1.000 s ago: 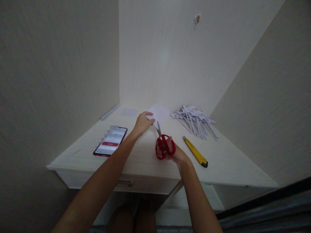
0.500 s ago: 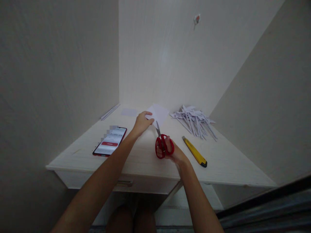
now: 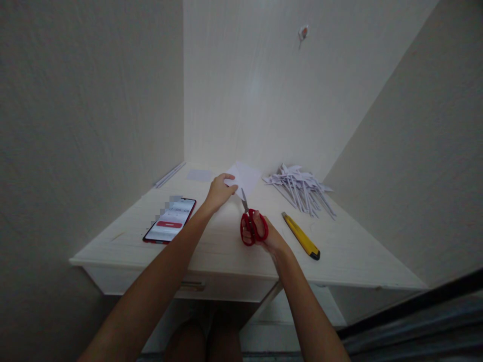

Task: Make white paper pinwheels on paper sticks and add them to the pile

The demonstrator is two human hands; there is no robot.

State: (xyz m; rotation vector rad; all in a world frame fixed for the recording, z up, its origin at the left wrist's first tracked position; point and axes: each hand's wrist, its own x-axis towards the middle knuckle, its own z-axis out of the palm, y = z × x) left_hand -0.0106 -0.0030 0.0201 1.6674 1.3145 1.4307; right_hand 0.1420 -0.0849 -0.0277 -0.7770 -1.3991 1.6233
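My left hand (image 3: 222,190) pinches the left edge of a white sheet of paper (image 3: 247,176), holding it above the back of the desk. My right hand (image 3: 264,232) has its fingers through the red handles of a pair of scissors (image 3: 249,227). The scissors point away from me, and their blade tips are at the paper's lower edge; whether the paper lies between the blades I cannot tell. Part of the paper is hidden behind my left fingers.
On the white desk (image 3: 219,251), a phone (image 3: 169,221) with a lit screen lies left. A yellow box cutter (image 3: 301,235) is right of the scissors. Behind it is a pile of folded paper pinwheels on sticks (image 3: 298,186). Paper sticks (image 3: 169,175) and a small paper piece (image 3: 199,175) lie back left.
The scissor handles have come slightly closer together. Otherwise both hands and the paper stay nearly in place, with the whole view shifted slightly.
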